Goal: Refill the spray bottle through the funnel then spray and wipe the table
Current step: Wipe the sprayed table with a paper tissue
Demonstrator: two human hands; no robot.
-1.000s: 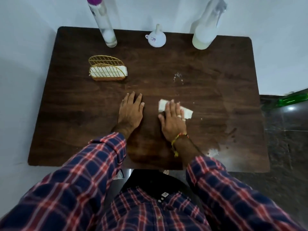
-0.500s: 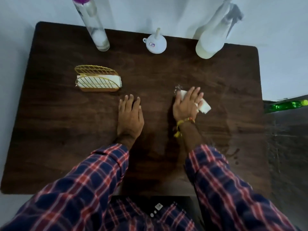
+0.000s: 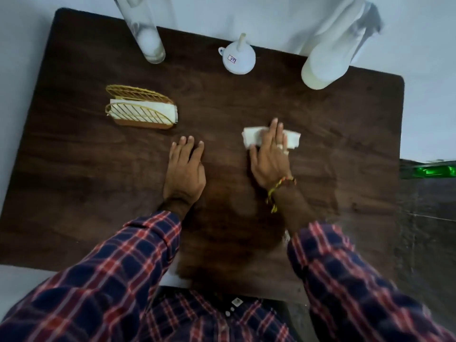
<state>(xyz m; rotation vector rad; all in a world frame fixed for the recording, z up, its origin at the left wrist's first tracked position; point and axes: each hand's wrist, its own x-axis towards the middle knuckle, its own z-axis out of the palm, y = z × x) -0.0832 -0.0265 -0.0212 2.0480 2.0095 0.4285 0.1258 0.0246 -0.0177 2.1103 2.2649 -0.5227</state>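
My right hand (image 3: 270, 159) presses flat, fingers straight, on a folded white tissue (image 3: 251, 138) near the middle of the dark wooden table (image 3: 74, 181). My left hand (image 3: 185, 169) rests flat on the table just left of it, holding nothing. A white spray bottle (image 3: 328, 62) stands at the back right. An upturned white funnel (image 3: 238, 56) sits at the back centre. A clear tall bottle (image 3: 148, 38) stands at the back left.
A gold wire napkin holder (image 3: 140, 111) with white tissues stands left of centre. The wood to the right of my right hand shows a faint wet sheen. A dark floor and a green object (image 3: 436, 171) lie beyond the table's right edge.
My right hand slid the tissue away from me, over the droplets that showed near the table's centre. My left hand stayed flat in place. The camera leaned forward over the table.
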